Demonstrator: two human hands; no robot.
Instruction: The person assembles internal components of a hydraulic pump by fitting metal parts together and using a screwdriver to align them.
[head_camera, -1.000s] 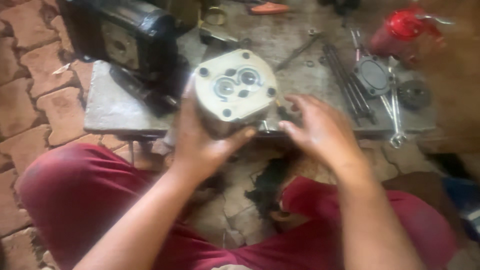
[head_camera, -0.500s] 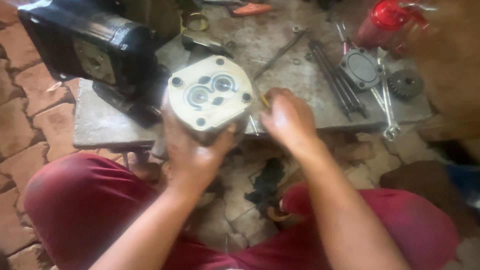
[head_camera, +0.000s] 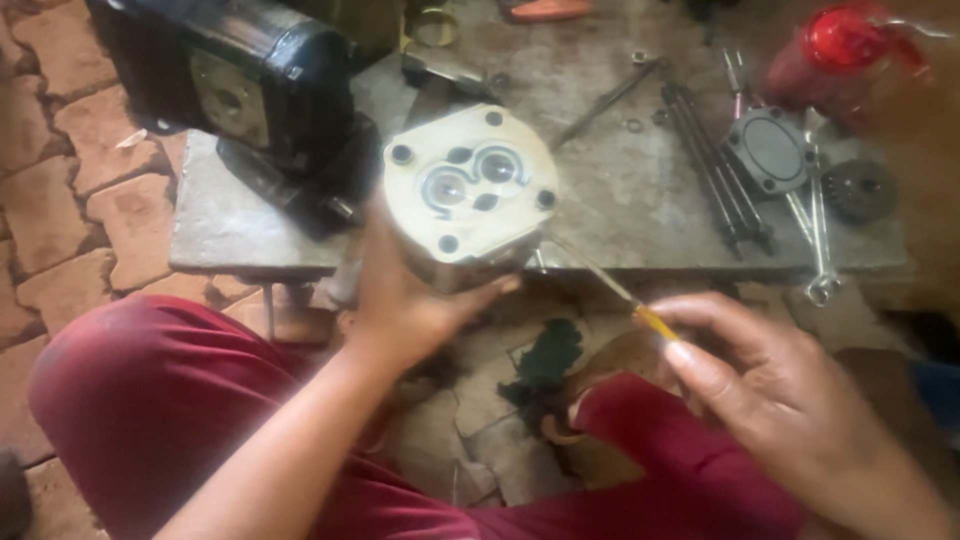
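You are holding a pale metal pump housing (head_camera: 470, 195) upright in front of you, its flat end face turned toward your eyes. That face is showing two round bores side by side in the middle, with small bolt holes around its rim. The housing is hanging just above the near edge of the worktop (head_camera: 610, 215), not resting on it.

Your left hand (head_camera: 415, 300) is cupping the housing from below, fingers closed around its underside. Your right hand (head_camera: 770, 390) is pinching a thin screwdriver (head_camera: 600, 285) with a yellow handle, thumb and fingers closed on the handle; the slim shaft is pointing up toward the housing's lower right edge. Whether the tip is touching metal is too blurred to tell.

To work well here, you would be wise to keep the left grip firm, steady the housing against the worktop edge, and guide the tip gently so it is not scratching the flat face.

Farther out, a large black machine body (head_camera: 250, 90) is sitting at the back left of the worktop. To the right are lying long dark bolts (head_camera: 715, 165), a round grey cover plate (head_camera: 768, 152), a spanner (head_camera: 818, 235), a small gear (head_camera: 858, 190) and a red can (head_camera: 835, 55). Your knees, in dark red trousers (head_camera: 150, 410), are framing a brick floor (head_camera: 50, 190).
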